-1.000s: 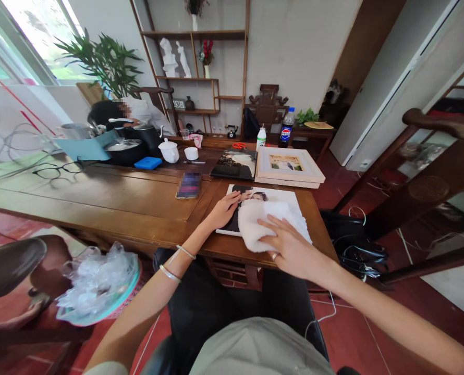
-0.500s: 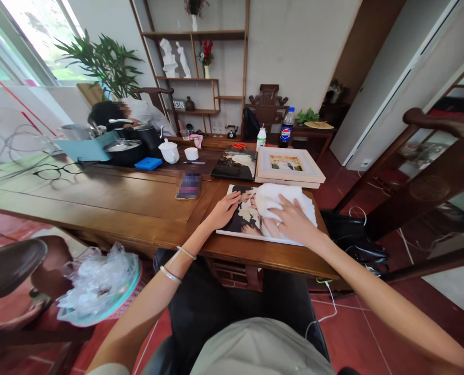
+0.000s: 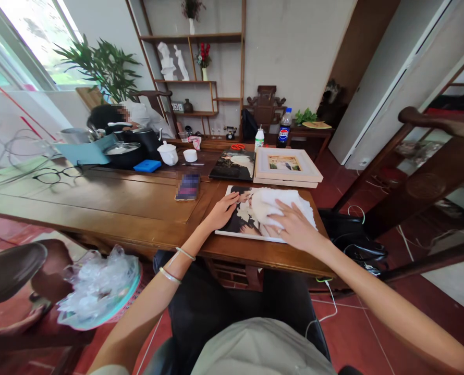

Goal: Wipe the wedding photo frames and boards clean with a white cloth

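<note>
Left hand: flat, fingers spread, pressing down on the left edge of the photo print. It grips nothing.
Right hand: palm down on the white cloth, fingers stretched out over it, not closed around it. There's a ring on one finger.
The cloth lies bunched on the right half of the print, covering that part.
The print lies flat at the near right corner of the wooden table, close to the front edge.
Phone: just left of the print, apart from it.
Framed picture and a dark photo book: side by side behind the print.
Soda bottle: further back.
Another person sits at the far left end of the table, behind pots.
</note>
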{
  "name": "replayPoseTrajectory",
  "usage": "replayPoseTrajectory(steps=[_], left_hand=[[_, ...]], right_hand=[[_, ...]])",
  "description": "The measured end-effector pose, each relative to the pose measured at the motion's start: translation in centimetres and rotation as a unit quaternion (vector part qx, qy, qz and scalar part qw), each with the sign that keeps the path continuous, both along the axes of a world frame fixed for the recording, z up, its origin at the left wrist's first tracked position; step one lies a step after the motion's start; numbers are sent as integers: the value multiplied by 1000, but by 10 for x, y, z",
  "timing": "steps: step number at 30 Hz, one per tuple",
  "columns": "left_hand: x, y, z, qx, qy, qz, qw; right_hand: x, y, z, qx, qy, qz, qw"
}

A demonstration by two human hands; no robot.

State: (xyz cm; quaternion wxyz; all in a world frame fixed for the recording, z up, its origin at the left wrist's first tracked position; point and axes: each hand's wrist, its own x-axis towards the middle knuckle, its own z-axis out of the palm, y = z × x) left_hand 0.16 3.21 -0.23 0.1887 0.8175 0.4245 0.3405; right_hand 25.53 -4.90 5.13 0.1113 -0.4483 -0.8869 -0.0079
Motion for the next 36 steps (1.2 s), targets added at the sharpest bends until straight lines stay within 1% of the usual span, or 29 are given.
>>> replayPoseTrajectory(steps=[4,6,7,8,10,13,16,18,20,23,26,29,31,33,34,36], left_hand=[[0,0,0,-5,-4,5,1000],[0,0,0,-6,-4,6,1000],[0,0,0,-5,-3,5,1000],[0,0,-1,-5,-3,4,1000],[0,1,-2,-3,-2,2,1000],[-1,3,-3,-8,-7,-5,1000],[-2,4,-2,-42,-28,-13,999],[-3,3,-1,-74,-58,-12,995],[-3,1,1,-104,-95,-1,990],[-2,-4,3,-120,-131,18,984],[1,-8,6,-90,-131,13,987],[3,-11,9,-41,-104,8,994],[3,-10,9,-16,-78,1,997],[2,-9,8,1,-52,-10,999],[1,-8,7,6,-41,-12,999],[0,-6,5,16,-26,-12,999]], right_hand=[[10,48,-3,16,-20,-59,998],[8,59,-2,17,-27,-76,997],[6,60,-2,19,-28,-82,996],[2,58,-1,21,-29,-85,996],[-8,45,0,30,-30,-80,996],[-29,13,1,30,-38,-47,998],[-54,-14,0,16,-50,-18,998],[-72,-21,-1,18,-48,-6,999],[-86,-21,-2,29,-43,-3,999],[-97,-18,-3,41,-44,6,998],[-91,-24,-1,27,-44,64,997],[-71,-38,4,-14,-32,132,991],[-55,-47,9,-43,-8,164,985],[-38,-54,14,-61,25,171,983],[-30,-56,15,-65,40,162,984],[-15,-54,16,-61,53,123,989]])
